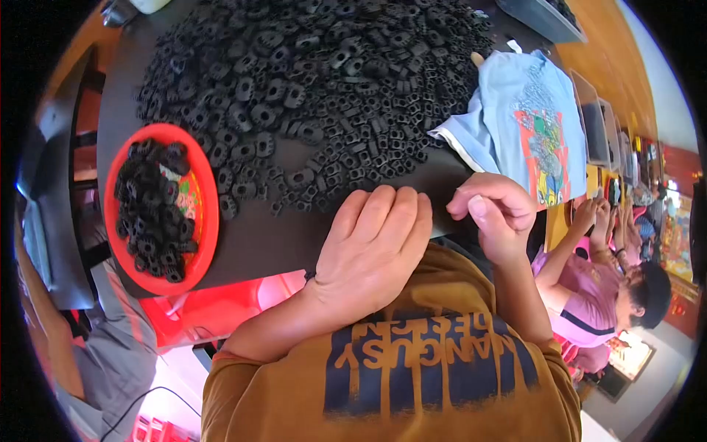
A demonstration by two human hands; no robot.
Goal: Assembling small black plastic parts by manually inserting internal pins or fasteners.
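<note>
My left hand (375, 243) lies at the near edge of the dark table, back up, its fingers stretched out side by side. Just beyond its fingertips begins a wide heap of small black plastic parts (294, 96), blocky pieces with holes through them. My right hand (501, 214) is raised at the table edge to the right, fingers curled in and the thumb near the index finger; whether something small is between them is hidden. Close beyond it lies a light blue printed T-shirt (508, 110). To the left, a red oval tray (211, 221) holds more black parts.
Grey plastic bins (589, 118) stand along the right, with another bin (541, 20) at the far right corner. A person in a pink shirt (585, 295) sits to the right; another person's grey-clad leg (121, 331) is at the left. A red stool (221, 309) is under the table.
</note>
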